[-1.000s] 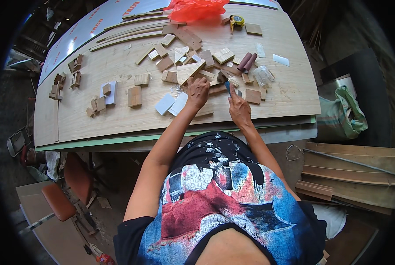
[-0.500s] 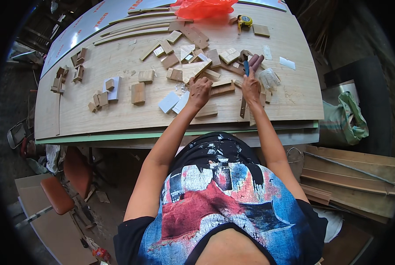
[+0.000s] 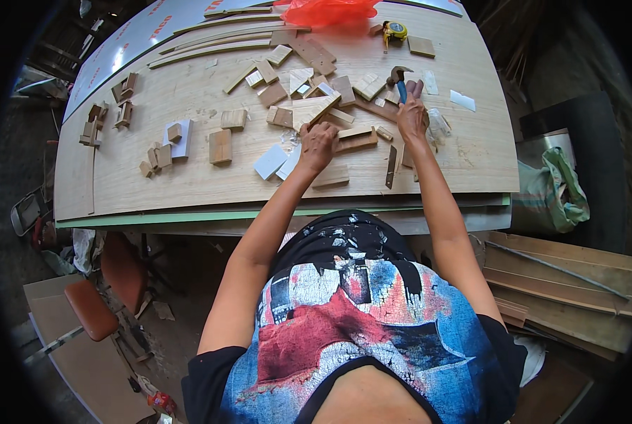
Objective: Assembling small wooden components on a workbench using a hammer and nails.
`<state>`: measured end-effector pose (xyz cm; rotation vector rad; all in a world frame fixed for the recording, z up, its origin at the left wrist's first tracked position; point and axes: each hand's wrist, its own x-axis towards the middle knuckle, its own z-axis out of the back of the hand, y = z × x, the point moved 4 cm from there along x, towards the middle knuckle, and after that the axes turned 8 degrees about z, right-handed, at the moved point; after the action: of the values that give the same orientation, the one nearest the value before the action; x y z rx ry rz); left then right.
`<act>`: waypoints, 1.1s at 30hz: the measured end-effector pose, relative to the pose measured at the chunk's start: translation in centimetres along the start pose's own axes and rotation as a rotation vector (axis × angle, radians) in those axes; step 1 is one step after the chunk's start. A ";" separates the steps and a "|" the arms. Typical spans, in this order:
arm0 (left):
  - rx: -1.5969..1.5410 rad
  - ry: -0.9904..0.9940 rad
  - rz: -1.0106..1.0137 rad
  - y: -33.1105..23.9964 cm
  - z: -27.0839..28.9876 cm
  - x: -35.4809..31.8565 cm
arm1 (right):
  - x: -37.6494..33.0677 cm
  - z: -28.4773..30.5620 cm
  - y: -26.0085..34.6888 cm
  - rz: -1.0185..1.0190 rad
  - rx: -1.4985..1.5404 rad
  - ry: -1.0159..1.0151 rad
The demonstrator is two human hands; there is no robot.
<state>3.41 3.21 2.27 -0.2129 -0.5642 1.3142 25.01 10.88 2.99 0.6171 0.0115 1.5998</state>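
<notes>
My right hand grips a hammer by its blue handle, with the metal head raised just beyond my fingers. My left hand presses down on a flat wooden strip assembly lying on the plywood worktop. Several small wooden blocks and offcuts lie scattered around both hands. A white rectangular piece lies just left of my left wrist. A dark narrow strip rests near my right forearm.
A red plastic bag and a yellow tape measure lie at the far edge. Long thin wood strips run along the back left. Stacked boards and a green sack sit at right; orange stools stand at lower left.
My right hand moved away from my left, to the right and farther across the table, and the hammer head now shows above it. My left hand stayed on the wood.
</notes>
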 end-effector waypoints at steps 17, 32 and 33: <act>-0.504 0.219 0.544 5.6 0.9 0.0 | -5.2 -1.5 6.7 0.493 0.350 0.283; -0.345 0.138 0.360 3.5 -0.4 -0.6 | -5.2 -2.9 6.0 0.491 0.346 0.338; -0.345 0.138 0.361 3.5 -0.4 -0.6 | -5.2 -3.0 5.9 0.491 0.347 0.339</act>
<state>0.59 3.56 0.15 -0.7115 -0.6522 1.5289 18.39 6.26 0.60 0.6356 0.4250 2.1911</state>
